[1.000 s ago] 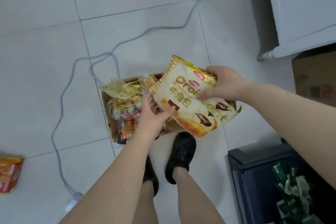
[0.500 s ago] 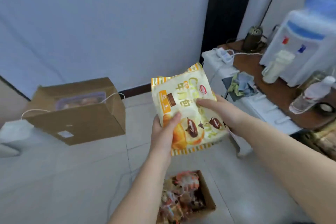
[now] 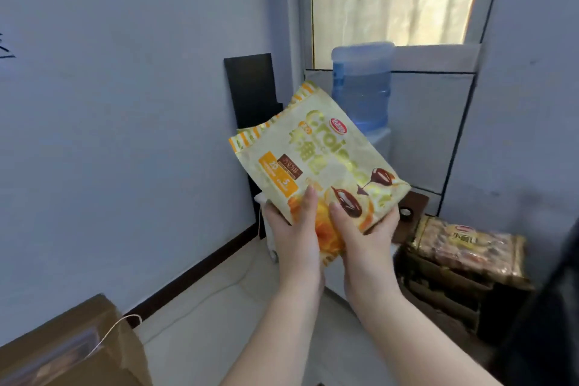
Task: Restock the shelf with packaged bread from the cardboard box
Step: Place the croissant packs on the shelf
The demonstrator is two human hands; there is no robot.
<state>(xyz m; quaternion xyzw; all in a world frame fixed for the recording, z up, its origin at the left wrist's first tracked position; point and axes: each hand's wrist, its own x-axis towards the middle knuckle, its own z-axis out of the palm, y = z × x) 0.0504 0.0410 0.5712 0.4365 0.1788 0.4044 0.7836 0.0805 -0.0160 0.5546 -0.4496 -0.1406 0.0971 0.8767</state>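
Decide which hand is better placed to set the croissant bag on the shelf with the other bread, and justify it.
Probably the right hand: it grips the croissant bag on the side nearer the shelf holding packaged bread, lower right. The left hand is farther.

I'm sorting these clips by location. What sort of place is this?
Probably a back room or small office used for storage, not a shop floor. A water dispenser bottle stands in the corner, a cardboard box sits on the floor, and packaged bread lies on a low rack at right.

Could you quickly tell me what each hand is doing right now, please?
Left hand: grips the lower edge of the croissant bag, thumb on the front.
Right hand: grips the same bag beside it.
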